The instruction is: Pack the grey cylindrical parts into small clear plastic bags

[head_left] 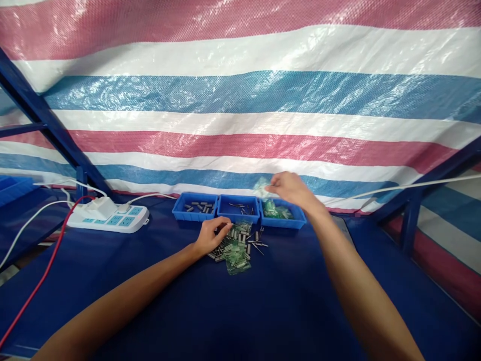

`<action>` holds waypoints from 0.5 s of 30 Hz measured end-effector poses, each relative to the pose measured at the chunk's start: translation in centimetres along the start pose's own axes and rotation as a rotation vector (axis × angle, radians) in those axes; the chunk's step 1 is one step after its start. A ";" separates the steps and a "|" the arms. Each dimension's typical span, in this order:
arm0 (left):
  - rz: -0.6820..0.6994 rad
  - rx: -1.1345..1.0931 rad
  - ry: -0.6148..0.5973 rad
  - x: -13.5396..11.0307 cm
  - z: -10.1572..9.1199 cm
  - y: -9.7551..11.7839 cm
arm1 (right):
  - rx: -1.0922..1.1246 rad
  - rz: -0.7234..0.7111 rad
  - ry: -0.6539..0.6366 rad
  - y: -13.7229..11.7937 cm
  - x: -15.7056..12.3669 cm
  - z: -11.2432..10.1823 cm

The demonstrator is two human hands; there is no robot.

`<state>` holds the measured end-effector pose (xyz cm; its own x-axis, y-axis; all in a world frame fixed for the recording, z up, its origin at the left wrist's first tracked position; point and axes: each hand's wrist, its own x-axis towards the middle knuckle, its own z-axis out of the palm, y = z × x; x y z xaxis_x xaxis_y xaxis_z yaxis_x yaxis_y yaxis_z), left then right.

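My right hand (288, 187) pinches a small greenish plastic bag (261, 187), lifted above the right blue bin (283, 222). That bin holds more green plastic bags (276, 209). At the left edge of a mixed pile lies my left hand (212, 235), thumb and forefinger pressed together; what they grip is too small to make out. The pile has short metal cylinders (240, 235), thin metal pins (257, 245) and green plastic bags (236, 258). In the middle blue bin (238, 217) are thin pins, and the left blue bin (193, 216) holds short cylinders.
A white power strip (128, 220) with plugs stands at the left, and a red cable (48, 265) runs from there. A dark flat object (342, 230) lies behind my right forearm. Blue frame posts (80, 180) and a striped sheet (240, 120) bound the table.
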<state>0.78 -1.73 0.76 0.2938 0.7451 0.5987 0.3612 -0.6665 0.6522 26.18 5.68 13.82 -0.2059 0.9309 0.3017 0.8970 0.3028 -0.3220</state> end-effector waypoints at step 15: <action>-0.016 0.022 0.018 0.0 0.1 -0.1 | 0.340 -0.056 0.220 -4.4 -7.9 7.1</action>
<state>0.85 -1.65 0.70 0.2716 0.7553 0.5965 0.3849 -0.6533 0.6519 21.09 -1.57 6.44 -0.1291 0.8562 0.5002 0.6986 0.4365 -0.5669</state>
